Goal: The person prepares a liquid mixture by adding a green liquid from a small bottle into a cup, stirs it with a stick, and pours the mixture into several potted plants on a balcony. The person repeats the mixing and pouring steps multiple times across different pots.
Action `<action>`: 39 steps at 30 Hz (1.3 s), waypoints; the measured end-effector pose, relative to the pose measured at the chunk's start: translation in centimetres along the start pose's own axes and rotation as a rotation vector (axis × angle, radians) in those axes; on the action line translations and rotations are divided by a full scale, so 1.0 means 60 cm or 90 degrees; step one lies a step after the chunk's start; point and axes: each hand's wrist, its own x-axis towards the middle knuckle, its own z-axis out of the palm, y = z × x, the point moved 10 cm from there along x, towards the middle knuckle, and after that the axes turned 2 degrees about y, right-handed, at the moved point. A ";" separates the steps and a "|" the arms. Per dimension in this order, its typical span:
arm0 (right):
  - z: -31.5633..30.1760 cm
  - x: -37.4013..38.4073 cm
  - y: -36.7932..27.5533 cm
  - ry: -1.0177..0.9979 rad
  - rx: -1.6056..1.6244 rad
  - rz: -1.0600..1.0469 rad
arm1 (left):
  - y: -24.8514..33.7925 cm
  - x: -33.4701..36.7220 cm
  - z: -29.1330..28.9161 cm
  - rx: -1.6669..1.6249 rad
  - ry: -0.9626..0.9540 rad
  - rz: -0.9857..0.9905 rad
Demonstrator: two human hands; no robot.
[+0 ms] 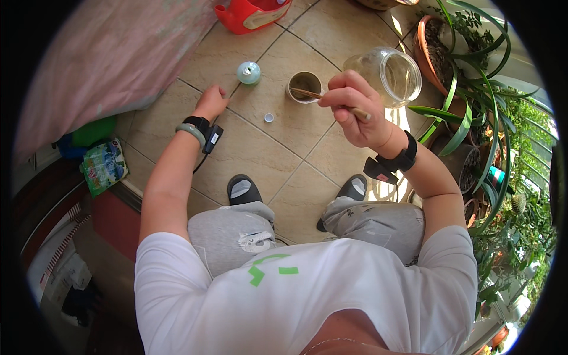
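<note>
The fingers of the right hand (355, 112) pinch a thin brown wooden stick (307, 93), with its far tip over the mouth of a round cup with a pale rim (302, 102). The stick should be light and stiff, maybe easy to snap, and best held near its pale end. The fingers of the left hand (212, 102) curl in; I can't tell if they hold anything. Near them is a shiny, round, pale blue-green bottle (248, 73), likely slippery, so best held round its belly. A tiny round white cap (268, 118) lies near the cup. A big clear wide-mouthed jar (367, 60) sits beside the right hand, on hard beige floor tiles (260, 145)
</note>
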 end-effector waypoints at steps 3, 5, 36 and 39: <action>-0.040 0.002 0.019 0.008 0.018 0.054 | 0.017 -0.003 0.022 0.025 -0.084 0.046; -0.035 -0.003 0.046 -0.032 -0.008 0.092 | 0.028 -0.009 0.024 0.022 -0.104 0.060; 0.058 -0.050 0.194 -0.142 -0.182 0.304 | 0.111 -0.035 0.025 0.017 -0.142 0.158; 0.058 -0.043 0.192 -0.104 -0.118 0.291 | 0.112 -0.035 0.026 0.014 -0.146 0.158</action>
